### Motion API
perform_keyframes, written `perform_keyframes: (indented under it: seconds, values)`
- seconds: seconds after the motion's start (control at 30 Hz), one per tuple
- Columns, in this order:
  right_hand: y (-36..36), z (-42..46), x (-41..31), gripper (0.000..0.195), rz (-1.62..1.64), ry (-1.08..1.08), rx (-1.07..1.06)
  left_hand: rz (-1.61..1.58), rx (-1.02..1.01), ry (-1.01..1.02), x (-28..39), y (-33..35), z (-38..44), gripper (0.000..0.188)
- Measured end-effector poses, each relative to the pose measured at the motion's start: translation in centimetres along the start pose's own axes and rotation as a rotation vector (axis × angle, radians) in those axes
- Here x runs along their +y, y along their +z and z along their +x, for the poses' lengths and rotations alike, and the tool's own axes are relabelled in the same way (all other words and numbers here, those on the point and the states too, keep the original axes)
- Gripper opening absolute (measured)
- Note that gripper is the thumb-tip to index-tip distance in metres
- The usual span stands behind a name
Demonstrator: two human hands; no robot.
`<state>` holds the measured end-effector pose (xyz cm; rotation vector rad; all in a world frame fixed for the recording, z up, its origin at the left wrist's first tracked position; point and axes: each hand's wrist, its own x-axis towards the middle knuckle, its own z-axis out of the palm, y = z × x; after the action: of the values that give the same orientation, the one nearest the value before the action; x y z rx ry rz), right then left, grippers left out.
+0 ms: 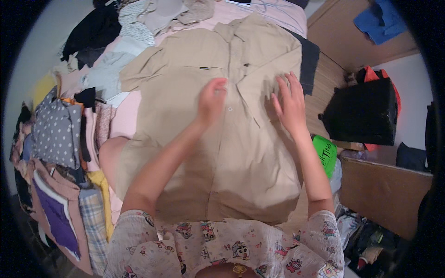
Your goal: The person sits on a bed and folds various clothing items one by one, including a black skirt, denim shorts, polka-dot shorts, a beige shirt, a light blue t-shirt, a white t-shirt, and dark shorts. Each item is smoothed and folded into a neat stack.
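Note:
A long khaki button-front shirt (180, 114) lies spread out before me, its collar at the far end and its lower part over my lap. The sleeve on the right (266, 76) is folded inward across the front, and its cuff end points down toward me. On the left side the other sleeve (142, 67) sticks outward. My left hand (212, 102) is over the middle of the shirt beside the button line, slightly blurred, fingers bent and nothing seen in them. Near the shirt's right edge, my right hand (290, 104) has its fingers spread, with nothing held; contact with the cloth is unclear.
Folded clothes, including a grey polka-dot garment (57, 132) and a plaid one (93, 215), are piled at left. More clothes (167, 14) lie at the far end of the pink bedding (125, 114). A black case (361, 111), green bag (325, 154) and cardboard box (386, 194) stand at right.

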<state>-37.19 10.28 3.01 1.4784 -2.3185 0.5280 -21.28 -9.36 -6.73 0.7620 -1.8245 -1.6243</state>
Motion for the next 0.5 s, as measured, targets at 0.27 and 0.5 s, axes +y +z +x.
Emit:
perform_keyframes:
  seconds: [0.27,0.5]
  values:
    - [8.5,1.2,1.0,0.056,-0.168,0.059,-0.021,-0.072,0.845,-0.513,-5.4,-23.3,6.2,0.031]
    - [11.6,10.6,-10.4,0.027,0.321,-0.238,0.049,-0.759,0.646,-0.526,-6.0,-29.3,7.1,0.007]
